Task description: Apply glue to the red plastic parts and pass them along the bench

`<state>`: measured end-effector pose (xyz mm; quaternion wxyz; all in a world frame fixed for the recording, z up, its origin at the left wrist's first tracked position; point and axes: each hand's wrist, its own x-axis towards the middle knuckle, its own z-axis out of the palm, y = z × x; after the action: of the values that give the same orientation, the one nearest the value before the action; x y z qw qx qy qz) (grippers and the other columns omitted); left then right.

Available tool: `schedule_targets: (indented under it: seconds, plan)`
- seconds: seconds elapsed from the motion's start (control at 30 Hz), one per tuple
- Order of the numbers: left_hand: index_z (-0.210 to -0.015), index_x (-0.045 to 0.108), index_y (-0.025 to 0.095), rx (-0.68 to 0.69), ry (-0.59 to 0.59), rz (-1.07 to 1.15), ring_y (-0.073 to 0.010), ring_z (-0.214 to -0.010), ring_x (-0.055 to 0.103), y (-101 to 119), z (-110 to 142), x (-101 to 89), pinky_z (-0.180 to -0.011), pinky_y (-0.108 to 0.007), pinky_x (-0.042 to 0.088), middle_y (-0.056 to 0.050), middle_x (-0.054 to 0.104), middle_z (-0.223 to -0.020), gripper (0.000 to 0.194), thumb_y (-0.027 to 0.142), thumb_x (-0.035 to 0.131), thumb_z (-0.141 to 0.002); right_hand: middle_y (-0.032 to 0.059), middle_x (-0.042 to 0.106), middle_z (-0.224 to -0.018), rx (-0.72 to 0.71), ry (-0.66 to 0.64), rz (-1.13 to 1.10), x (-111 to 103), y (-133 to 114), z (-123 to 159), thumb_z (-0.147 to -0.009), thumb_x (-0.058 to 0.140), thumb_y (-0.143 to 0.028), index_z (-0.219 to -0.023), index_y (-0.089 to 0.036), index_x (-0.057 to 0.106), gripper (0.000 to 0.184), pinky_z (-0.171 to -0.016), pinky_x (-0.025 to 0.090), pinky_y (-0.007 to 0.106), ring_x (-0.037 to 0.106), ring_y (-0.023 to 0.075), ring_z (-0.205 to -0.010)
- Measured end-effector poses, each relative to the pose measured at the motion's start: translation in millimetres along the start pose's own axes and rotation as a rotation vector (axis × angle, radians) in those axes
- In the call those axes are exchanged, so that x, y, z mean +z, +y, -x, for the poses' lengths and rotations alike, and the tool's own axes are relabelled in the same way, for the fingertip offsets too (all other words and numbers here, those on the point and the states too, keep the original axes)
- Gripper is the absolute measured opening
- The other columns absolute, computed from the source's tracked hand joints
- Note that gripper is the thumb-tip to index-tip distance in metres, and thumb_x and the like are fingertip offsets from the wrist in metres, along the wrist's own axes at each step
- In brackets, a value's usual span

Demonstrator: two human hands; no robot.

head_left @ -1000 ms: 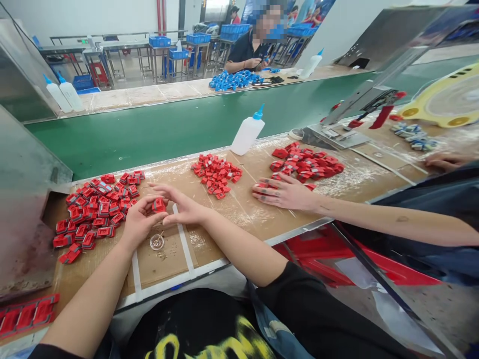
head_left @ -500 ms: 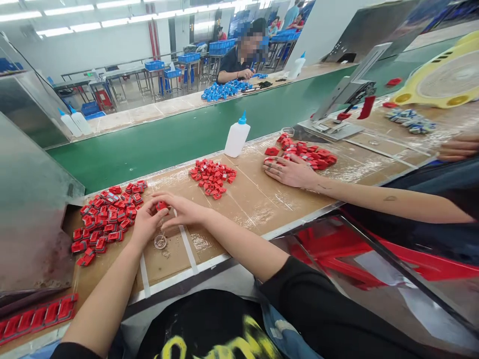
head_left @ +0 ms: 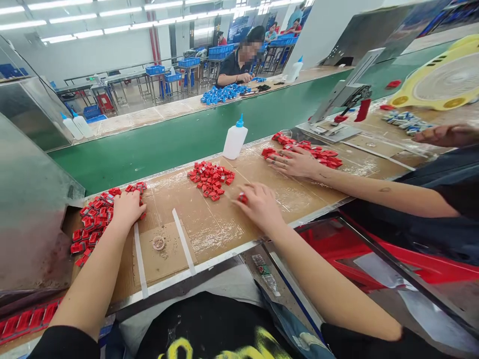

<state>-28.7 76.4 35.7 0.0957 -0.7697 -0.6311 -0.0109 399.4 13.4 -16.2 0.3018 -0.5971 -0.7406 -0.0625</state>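
Observation:
My left hand rests on the near pile of small red plastic parts with grey edges, its fingers bent down over them. The back of the hand hides its fingertips, so its grip does not show. Farther right, my right hand is raised slightly over the bench, pinching one red plastic part between thumb and fingers. Just left of it lies a smaller heap of red parts. Between my hands, a small ring-shaped dish sits on a cardboard sheet taped to the bench.
A white bottle with a blue tip stands behind the middle heap. At right, a co-worker's hand lies on another red heap, near a metal clamp press. A green conveyor belt runs behind the bench; a metal housing borders the left.
My hands were together at the left pile around a red part. They have separated: the right carried a red part rightward past the middle heap, and the left moved onto the pile.

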Motion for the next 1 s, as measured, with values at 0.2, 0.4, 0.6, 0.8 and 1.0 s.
schedule_targets:
  seconds: [0.2, 0.4, 0.6, 0.8, 1.0]
  plan:
    - [-0.103, 0.071, 0.017, 0.103, 0.003, 0.098, -0.0417, -0.116, 0.060, 12.8, -11.5, -4.4, -0.101, -0.054, 0.041, -0.021, 0.071, -0.115, 0.028, 0.039, 0.068, -0.086, 0.0053, 0.069, -0.083, -0.322, -0.268, -0.445, 19.3, -115.0, -56.9, -0.102, 0.052, -0.050, -0.083, -0.019, 0.067, 0.040, -0.070, 0.039, 0.029, 0.059, 0.0173, -0.076]
    - [-0.121, 0.069, 0.020, 0.037, 0.150, 0.726, -0.0275, -0.101, 0.069, 27.9, 38.2, 7.8, -0.094, -0.040, 0.054, -0.012, 0.067, -0.117, 0.047, 0.052, 0.070, -0.087, -0.0029, 0.057, -0.061, -0.663, -0.716, -0.577, 53.3, -173.5, -67.9, -0.092, 0.061, -0.060, -0.066, -0.018, 0.057, 0.050, -0.057, 0.025, 0.026, 0.044, 0.0100, -0.055]
    - [-0.123, 0.067, 0.022, -0.083, 0.072, 1.047, -0.0262, -0.096, 0.073, 29.5, 62.6, 42.4, -0.088, -0.041, 0.059, -0.009, 0.072, -0.114, 0.053, 0.046, 0.080, -0.078, -0.0005, 0.064, -0.081, -0.835, -0.676, -0.660, 71.5, -175.1, -54.4, -0.099, 0.055, -0.036, -0.078, -0.020, 0.057, 0.026, -0.062, 0.030, 0.025, 0.052, 0.0123, -0.070]
    - [-0.122, 0.068, 0.023, -0.039, -0.017, 1.061, -0.0262, -0.092, 0.073, 26.4, 57.7, 41.3, -0.084, -0.039, 0.059, -0.008, 0.074, -0.108, 0.053, 0.047, 0.081, -0.077, -0.0042, 0.047, -0.064, -0.766, -0.762, -0.801, 73.5, -175.8, -52.0, -0.099, 0.053, -0.035, -0.066, -0.019, 0.045, 0.038, -0.062, 0.030, 0.025, 0.041, 0.0102, -0.061]
    - [-0.121, 0.067, 0.023, -0.007, -0.030, 1.044, -0.0240, -0.087, 0.072, 27.6, 60.7, 41.2, -0.081, -0.037, 0.059, -0.007, 0.073, -0.109, 0.048, 0.044, 0.079, -0.080, -0.0061, 0.028, -0.060, -0.395, -0.589, -1.037, 85.8, -166.5, -58.5, -0.098, 0.048, -0.039, -0.061, -0.021, 0.032, 0.044, -0.058, 0.026, 0.025, 0.031, 0.0086, -0.056]
